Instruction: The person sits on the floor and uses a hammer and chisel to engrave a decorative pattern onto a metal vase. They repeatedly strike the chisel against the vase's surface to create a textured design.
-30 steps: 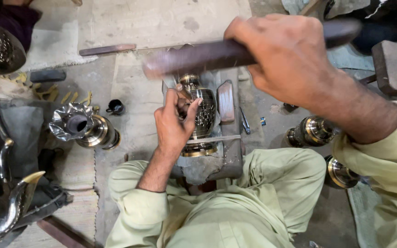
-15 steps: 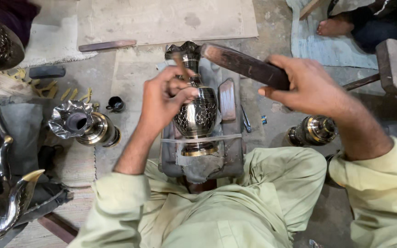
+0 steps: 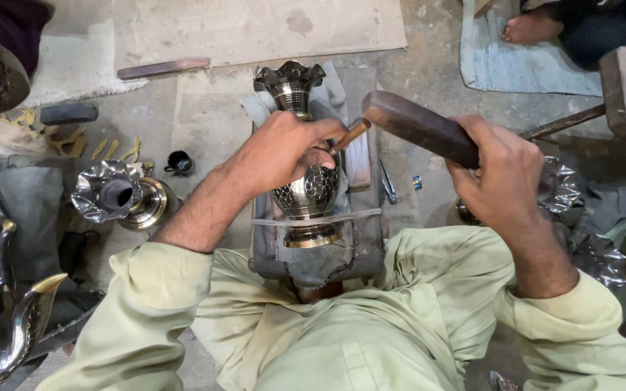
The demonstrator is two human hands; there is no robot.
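You wear a loose pale-green tunic and matching trousers, cloth creased and soft. Sleeves are pushed up past both forearms, bunched near the elbows. Your left hand (image 3: 280, 148) and right hand (image 3: 505, 177) are bare: no gloves, rings, watch.

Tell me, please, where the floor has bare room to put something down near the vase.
Bare floor lies between the wooden strip and the small black cup, left of the vase. The pale board beyond is bare too. The far left and right sides are crowded with metal pieces.
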